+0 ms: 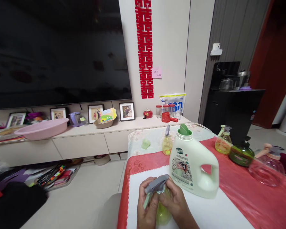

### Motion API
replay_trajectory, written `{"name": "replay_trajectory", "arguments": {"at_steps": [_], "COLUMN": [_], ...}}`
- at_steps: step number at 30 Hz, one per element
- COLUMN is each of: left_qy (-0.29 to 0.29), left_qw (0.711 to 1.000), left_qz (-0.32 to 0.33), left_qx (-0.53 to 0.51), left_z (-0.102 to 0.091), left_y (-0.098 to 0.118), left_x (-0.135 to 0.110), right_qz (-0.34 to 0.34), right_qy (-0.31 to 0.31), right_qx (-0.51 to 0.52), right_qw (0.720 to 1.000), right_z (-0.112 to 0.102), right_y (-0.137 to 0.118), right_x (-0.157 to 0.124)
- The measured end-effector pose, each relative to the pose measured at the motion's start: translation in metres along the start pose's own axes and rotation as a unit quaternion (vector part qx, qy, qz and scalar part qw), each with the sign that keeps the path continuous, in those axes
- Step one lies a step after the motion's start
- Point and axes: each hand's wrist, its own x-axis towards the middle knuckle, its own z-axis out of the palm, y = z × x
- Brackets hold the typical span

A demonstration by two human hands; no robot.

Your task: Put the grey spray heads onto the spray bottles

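Bottom centre of the frame, my left hand and right hand are both wrapped around a small yellow-green spray bottle, left fingers on the grey spray head, right fingers closed around the neck. Bottle base is cut off by the lower edge and mostly hidden by my hands; I can't tell how full it is. It sits over a white mat on the red tablecloth.

Just behind my hands, a big white detergent jug with a green cap, upright, label partly readable only as a picture. Behind it to the left, a small yellow sprayer and a pale green lump, too small to identify. Right side of the frame: a yellow sprayer with some yellowish liquid, a dark green round bottle, and a clear pinkish round bottle, blurred.

Upper left is a dark TV screen. Below it a low cabinet carries a pink basin, photo frames, and red jars. Clutter on the floor at lower left is hard to make out.
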Motion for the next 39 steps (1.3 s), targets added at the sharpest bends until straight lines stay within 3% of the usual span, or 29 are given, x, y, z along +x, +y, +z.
{"name": "replay_trajectory", "arguments": {"at_steps": [9,13,24,32,39], "left_qy": [-0.03,-0.024,-0.015,-0.017,-0.009], "left_qw": [0.999,1.0,1.0,1.0,1.0], "left_qz": [-0.015,0.017,0.007,-0.01,-0.004], "left_qx": [-0.034,-0.009,-0.015,-0.016,-0.027], "left_z": [0.0,0.002,0.002,0.004,0.005], "left_y": [0.0,0.003,0.002,0.007,0.007], "left_x": [0.0,0.001,0.001,-0.001,-0.001], "right_qz": [-0.008,-0.003,0.017,-0.013,-0.006], "right_qy": [-0.008,0.0,0.025,-0.014,-0.003], "right_qx": [-0.01,-0.004,0.006,-0.021,-0.017], "right_qw": [1.0,1.0,1.0,1.0,1.0], "right_z": [-0.002,-0.001,0.002,-0.002,-0.001], "right_y": [-0.004,-0.003,0.002,-0.002,-0.006], "right_x": [0.001,0.001,-0.002,0.0,0.0]}}
